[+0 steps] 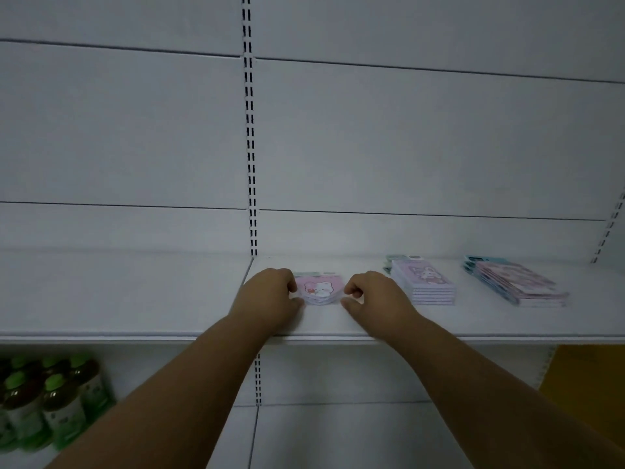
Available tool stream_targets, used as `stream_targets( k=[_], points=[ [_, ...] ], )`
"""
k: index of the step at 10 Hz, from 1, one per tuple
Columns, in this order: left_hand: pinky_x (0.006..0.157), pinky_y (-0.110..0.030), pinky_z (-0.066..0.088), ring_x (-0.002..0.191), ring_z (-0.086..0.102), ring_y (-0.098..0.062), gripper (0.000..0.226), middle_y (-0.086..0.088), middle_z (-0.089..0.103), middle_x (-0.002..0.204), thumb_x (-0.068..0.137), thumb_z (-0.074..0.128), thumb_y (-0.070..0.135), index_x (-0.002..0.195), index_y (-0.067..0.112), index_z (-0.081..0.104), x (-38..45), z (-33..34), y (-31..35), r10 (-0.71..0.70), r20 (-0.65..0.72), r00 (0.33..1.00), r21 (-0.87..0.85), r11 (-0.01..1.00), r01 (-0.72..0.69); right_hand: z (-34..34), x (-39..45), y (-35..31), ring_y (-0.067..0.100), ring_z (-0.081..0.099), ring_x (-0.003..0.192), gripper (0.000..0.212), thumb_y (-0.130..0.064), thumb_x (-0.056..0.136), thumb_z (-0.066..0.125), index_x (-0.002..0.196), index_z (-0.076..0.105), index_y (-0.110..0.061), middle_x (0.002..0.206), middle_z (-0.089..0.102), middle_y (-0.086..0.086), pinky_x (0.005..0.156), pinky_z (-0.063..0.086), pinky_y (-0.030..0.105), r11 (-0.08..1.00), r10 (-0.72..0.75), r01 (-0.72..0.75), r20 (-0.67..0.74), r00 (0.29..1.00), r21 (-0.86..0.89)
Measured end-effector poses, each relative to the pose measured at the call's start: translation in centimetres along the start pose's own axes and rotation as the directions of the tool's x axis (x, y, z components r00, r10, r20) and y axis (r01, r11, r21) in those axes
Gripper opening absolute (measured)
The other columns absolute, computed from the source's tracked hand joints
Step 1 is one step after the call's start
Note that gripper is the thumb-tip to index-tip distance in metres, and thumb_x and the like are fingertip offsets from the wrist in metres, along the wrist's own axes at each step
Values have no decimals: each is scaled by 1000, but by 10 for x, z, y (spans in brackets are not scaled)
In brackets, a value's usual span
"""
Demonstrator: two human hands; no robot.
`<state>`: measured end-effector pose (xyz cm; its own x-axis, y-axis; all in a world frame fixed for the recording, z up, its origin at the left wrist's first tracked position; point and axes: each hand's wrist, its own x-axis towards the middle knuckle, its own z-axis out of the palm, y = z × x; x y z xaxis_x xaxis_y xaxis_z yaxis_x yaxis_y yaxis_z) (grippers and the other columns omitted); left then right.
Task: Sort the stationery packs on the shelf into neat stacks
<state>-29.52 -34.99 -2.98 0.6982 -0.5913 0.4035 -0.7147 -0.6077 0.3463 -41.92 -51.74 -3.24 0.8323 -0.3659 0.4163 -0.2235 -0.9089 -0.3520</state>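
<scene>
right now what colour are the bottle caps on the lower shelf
Green, on the bottle caps, seen in the head view.

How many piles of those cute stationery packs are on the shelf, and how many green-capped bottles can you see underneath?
Stacks of stationery packs on the shelf: 3 (small pink stack between the hands, lilac stack, teal-edged stack)
Green-capped bottles on the lower shelf: at least 5; the group is cut off by the picture's edge
Total: at least 8

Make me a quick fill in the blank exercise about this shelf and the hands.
1. The shelf carries ___ stacks of stationery packs.
2. The left hand and right hand flank the pink stack, which shows a ___ picture.
3. The bottles below have ___ caps.

Missing words: three; bunny; green
</scene>
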Motion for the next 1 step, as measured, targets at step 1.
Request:
stream_targets(
  k=[1],
  points=[
    [76, -30, 49, 85, 58, -16, 27, 3, 61, 95, 82, 66, 42, 103, 24, 61, -6, -3, 9, 52, -72, 996, 48, 998, -48, -12, -1, 1, 16, 53, 96, 27, -36, 85, 65, 108, 63, -22, 110, 53, 2, 81, 43, 26, 1000, -20, 18, -147, 989, -16]
  ],
)
